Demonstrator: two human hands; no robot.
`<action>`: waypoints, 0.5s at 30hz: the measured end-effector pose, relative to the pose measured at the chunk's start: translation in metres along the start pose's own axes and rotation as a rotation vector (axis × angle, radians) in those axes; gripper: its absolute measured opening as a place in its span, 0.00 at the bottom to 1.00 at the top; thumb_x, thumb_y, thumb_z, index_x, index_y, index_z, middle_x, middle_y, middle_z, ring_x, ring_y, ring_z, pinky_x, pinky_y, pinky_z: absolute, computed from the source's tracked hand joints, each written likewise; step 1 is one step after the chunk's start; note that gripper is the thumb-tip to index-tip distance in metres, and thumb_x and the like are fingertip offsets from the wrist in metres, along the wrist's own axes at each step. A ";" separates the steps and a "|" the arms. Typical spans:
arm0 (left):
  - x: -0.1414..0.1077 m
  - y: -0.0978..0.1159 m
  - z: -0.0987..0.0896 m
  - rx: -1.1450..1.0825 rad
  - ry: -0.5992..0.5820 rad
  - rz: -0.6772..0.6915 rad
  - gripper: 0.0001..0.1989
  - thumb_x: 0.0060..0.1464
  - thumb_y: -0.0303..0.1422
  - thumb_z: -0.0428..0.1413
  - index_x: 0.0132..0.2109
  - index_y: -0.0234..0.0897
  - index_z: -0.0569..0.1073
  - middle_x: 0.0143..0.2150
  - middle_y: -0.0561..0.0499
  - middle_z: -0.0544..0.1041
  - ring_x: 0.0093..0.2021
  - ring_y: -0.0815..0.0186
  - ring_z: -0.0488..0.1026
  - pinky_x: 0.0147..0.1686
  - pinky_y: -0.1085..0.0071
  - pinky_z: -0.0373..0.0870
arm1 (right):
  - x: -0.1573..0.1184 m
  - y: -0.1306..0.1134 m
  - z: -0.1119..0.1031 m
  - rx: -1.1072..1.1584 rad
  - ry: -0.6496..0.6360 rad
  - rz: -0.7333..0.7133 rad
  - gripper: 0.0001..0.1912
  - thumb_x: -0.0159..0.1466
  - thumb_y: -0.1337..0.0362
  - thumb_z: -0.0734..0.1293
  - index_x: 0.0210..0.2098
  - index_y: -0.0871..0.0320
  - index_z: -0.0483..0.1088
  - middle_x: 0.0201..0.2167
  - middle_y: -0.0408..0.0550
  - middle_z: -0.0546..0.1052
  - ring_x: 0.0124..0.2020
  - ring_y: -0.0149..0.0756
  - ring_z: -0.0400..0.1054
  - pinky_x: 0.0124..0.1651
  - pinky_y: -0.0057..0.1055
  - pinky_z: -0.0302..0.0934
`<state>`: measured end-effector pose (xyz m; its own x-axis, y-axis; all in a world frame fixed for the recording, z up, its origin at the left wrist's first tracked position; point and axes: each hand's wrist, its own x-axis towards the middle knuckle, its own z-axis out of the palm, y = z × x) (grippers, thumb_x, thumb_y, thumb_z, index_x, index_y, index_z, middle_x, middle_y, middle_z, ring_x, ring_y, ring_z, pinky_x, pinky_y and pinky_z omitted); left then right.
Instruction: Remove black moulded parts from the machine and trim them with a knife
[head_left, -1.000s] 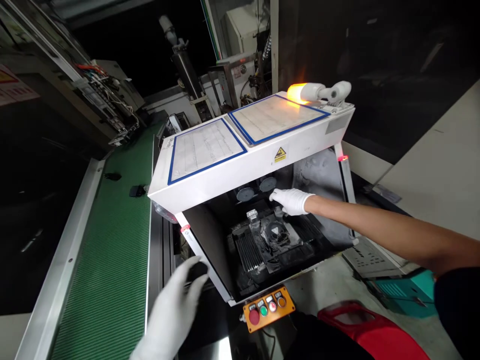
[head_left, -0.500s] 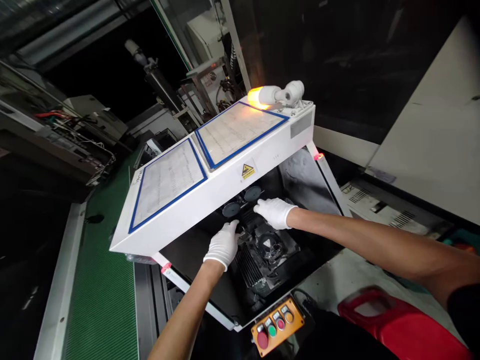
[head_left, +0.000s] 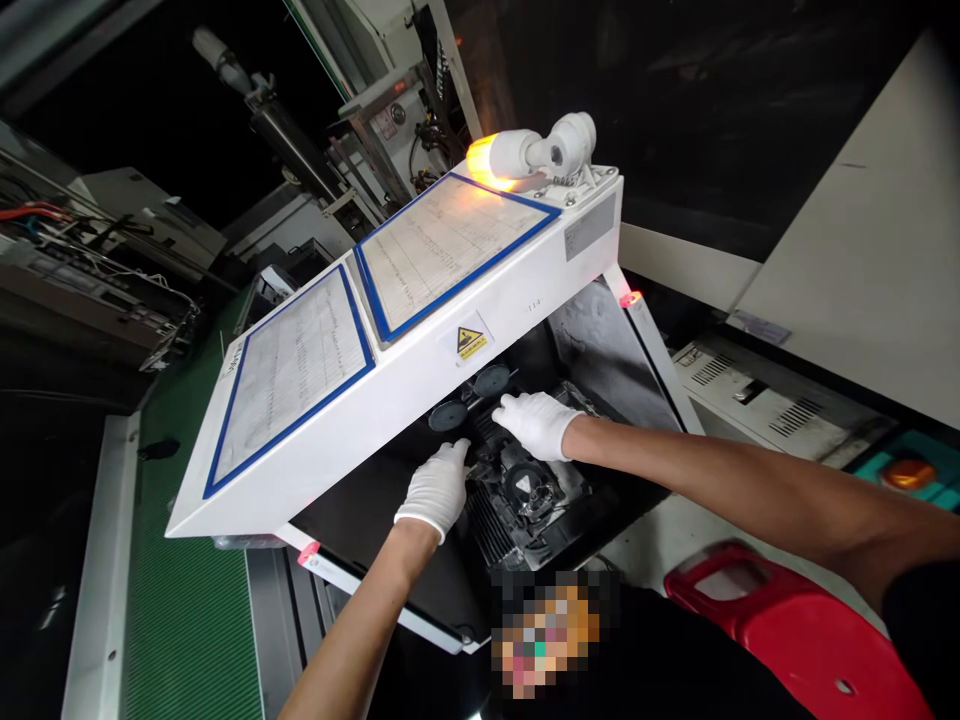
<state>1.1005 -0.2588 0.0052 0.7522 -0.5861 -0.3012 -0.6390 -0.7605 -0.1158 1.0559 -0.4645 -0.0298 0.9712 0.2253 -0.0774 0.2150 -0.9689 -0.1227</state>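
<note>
Both hands wear white gloves and reach under the hood of a white machine (head_left: 420, 370). My left hand (head_left: 436, 488) is closed at the left edge of a dark ribbed part (head_left: 487, 530) with a round black centre; what its fingertips hold is hidden. My right hand (head_left: 534, 422) has its fingers curled together above the upper side of that part, and anything in them is too small to make out. Two round black discs (head_left: 448, 416) hang just beyond the fingertips, under the hood's edge.
An orange lamp (head_left: 487, 160) glows on top of the hood, beside blue-framed sheets (head_left: 457, 255). Red lights mark the frame posts. A pixelated patch (head_left: 551, 640) covers the near edge. A red stool (head_left: 810, 630) stands at lower right; a green belt (head_left: 180, 600) runs at left.
The view has shifted, so the hood sits larger and further left. Both hands stay near the same places on the dark part. The orange button box is now pixelated.
</note>
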 end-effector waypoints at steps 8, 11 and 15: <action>-0.003 0.002 0.009 0.036 0.026 0.000 0.21 0.66 0.29 0.46 0.64 0.32 0.61 0.55 0.36 0.72 0.50 0.55 0.77 0.50 0.62 0.74 | 0.000 0.001 0.000 0.008 0.025 -0.013 0.18 0.60 0.72 0.70 0.49 0.61 0.66 0.44 0.52 0.67 0.37 0.45 0.70 0.39 0.41 0.70; -0.002 0.005 0.014 0.057 0.049 0.007 0.22 0.65 0.28 0.47 0.65 0.31 0.60 0.56 0.35 0.71 0.53 0.55 0.76 0.53 0.61 0.73 | -0.002 0.001 0.000 0.009 0.049 -0.024 0.18 0.58 0.73 0.69 0.48 0.61 0.67 0.43 0.54 0.67 0.36 0.47 0.70 0.38 0.40 0.69; 0.002 0.008 0.025 0.085 0.086 0.003 0.26 0.59 0.21 0.47 0.65 0.30 0.58 0.56 0.34 0.69 0.53 0.54 0.75 0.52 0.61 0.73 | -0.003 0.002 0.002 0.008 0.082 -0.026 0.16 0.59 0.74 0.67 0.47 0.62 0.67 0.41 0.55 0.67 0.36 0.48 0.69 0.37 0.39 0.68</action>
<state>1.0927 -0.2590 -0.0203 0.7591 -0.6127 -0.2200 -0.6497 -0.7344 -0.1965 1.0535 -0.4663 -0.0323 0.9706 0.2407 0.0074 0.2395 -0.9620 -0.1313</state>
